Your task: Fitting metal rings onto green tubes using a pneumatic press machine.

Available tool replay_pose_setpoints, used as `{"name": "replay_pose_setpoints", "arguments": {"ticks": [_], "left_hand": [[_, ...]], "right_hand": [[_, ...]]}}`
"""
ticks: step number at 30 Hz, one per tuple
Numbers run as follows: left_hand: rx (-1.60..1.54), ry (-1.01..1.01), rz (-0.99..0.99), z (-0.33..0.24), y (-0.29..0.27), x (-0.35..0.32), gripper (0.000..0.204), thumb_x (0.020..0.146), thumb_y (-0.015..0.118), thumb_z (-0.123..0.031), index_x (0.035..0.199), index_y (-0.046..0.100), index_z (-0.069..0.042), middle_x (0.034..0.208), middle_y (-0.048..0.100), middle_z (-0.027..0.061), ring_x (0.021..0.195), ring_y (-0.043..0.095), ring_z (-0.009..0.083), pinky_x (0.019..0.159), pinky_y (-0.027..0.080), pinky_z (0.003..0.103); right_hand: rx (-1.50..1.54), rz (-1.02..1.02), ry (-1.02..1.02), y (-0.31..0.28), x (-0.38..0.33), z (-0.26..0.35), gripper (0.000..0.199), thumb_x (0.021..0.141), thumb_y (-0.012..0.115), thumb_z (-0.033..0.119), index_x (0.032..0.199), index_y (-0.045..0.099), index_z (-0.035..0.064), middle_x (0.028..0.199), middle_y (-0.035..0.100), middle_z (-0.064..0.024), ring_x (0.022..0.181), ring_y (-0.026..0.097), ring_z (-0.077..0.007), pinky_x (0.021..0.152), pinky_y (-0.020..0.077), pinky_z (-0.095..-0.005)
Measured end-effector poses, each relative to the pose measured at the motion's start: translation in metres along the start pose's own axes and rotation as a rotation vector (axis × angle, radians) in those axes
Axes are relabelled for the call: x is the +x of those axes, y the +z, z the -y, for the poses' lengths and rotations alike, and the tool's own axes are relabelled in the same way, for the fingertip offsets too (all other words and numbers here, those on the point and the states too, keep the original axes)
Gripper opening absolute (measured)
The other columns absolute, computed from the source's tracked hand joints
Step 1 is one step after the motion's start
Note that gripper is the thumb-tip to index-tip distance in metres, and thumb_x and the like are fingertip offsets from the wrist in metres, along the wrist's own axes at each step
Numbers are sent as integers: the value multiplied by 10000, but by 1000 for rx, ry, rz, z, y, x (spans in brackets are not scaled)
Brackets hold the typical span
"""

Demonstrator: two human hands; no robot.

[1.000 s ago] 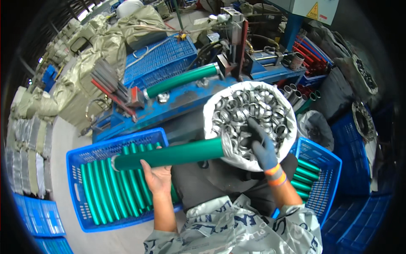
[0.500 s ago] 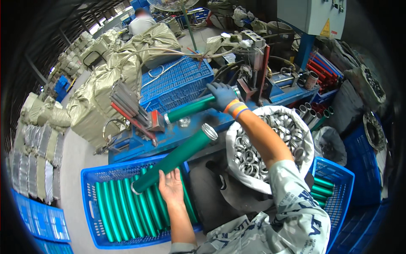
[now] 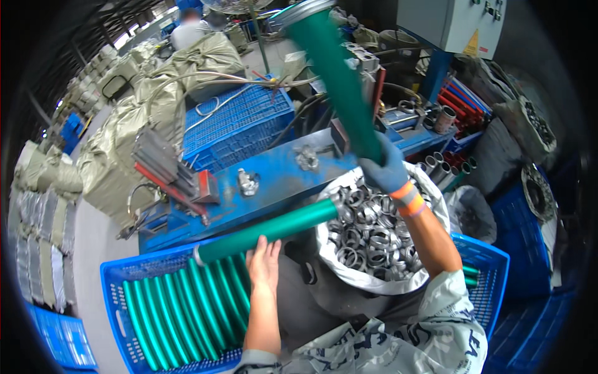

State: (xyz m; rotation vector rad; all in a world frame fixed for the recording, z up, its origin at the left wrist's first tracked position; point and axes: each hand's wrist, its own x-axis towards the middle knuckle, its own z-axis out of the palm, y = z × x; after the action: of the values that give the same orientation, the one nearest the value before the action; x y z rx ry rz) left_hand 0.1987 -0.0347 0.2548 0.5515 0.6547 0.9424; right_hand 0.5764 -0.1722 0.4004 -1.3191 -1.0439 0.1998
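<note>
Above the blue bench [image 3: 280, 181], gloved right hand [image 3: 385, 167] clamped on raised green tube [image 3: 339, 81], bare left hand [image 3: 265, 262] gripping second tube [image 3: 268, 230]

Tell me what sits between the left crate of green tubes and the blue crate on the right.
In the head view: a white sack of metal rings, plus the person's lap.

Yellow triangular warning label [image 3: 471, 43] on grey electrical cabinet [image 3: 451, 22], top right. Grey-green woven sacks [image 3: 118, 156] piled at left (more of them toward far left edge). White bag [image 3: 374, 280] holds metal rings, centre.
</note>
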Motion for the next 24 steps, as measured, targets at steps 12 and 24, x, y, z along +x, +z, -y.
{"name": "replay_pose_setpoints", "arguments": {"ticks": [12, 24], "left_hand": [[83, -66, -176, 63, 113, 273, 799, 1013, 955, -307, 1628, 536, -14, 1588, 644, 242, 1395, 702, 499, 1136, 629, 577], [242, -90, -187, 78, 116, 282, 756, 1026, 884, -429, 1570, 626, 28, 1530, 719, 277, 1327, 773, 485, 1061, 659, 581]], "right_hand": [[112, -427, 275, -173, -301, 95, 1008, 959, 825, 655, 1535, 571, -132, 1069, 747, -175, 876, 740, -265, 759, 642, -415], [89, -692, 440, -220, -357, 89, 637, 1068, 814, 408, 1506, 622, -13, 1121, 759, -141, 875, 766, -234, 776, 664, -390]]}}
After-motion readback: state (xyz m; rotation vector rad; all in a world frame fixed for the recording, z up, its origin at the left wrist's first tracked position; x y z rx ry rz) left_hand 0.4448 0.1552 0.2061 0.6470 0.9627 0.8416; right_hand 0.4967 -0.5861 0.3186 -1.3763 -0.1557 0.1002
